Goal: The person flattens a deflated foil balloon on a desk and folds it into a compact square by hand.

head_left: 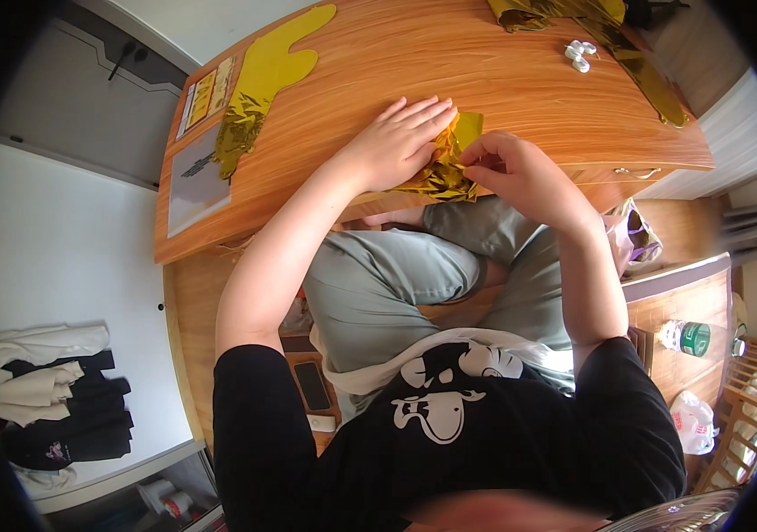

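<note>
At the near edge of the wooden desk lies a crumpled piece of shiny gold foil (449,182), which looks like a flat, uninflated foil balloon. My left hand (400,146) rests on the desk top with its fingers stretched out, pressing beside and partly over the foil. From the right, my right hand (520,177) has its thumb and fingers closed in a pinch on the foil's edge. A smooth flat part of the foil shows between the two hands; some of the rest is hidden under my left hand.
Another flat gold foil balloon (267,71) lies at the desk's left, by a printed sheet (201,182). More gold foil (631,66) hangs over the far right, near small white rolls (580,55). A bottle (687,338) stands on a low surface to my right.
</note>
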A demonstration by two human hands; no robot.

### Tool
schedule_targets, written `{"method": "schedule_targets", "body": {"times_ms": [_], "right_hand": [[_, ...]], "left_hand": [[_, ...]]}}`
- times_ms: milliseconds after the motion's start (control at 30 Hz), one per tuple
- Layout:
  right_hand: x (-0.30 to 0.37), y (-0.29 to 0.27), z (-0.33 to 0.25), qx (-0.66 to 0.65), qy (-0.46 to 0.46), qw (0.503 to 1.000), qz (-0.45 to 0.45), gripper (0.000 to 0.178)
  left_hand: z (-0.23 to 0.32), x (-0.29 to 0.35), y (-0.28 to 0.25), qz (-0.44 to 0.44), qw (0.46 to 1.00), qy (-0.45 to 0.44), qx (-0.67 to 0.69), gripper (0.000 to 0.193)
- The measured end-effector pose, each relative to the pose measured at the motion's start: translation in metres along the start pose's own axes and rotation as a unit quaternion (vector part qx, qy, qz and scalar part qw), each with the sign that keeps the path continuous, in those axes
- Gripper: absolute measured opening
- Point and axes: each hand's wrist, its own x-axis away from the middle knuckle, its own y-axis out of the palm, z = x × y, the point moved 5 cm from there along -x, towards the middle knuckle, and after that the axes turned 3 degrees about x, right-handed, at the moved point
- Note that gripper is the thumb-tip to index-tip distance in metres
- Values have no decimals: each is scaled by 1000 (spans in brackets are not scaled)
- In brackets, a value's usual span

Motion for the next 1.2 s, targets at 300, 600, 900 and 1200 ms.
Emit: {"method": "schedule_targets", "body": {"times_ms": [300, 600, 900, 1200], "right_hand": [[-16, 3, -10, 74, -32, 997, -22, 21], [-7, 0, -18, 83, -25, 996, 0, 24], [13, 9, -15, 65, -34, 989, 128, 20], [20, 15, -31, 252, -121, 914, 294, 15]], "left_hand": [[-2, -2, 3, -30, 1000, -3, -2, 55], [-2, -2, 3, -30, 999, -5, -17, 55], [-2, -2, 4, -24, 999, 3, -26, 56], [-1, -3, 3, -24, 999, 9, -28, 58]]}}
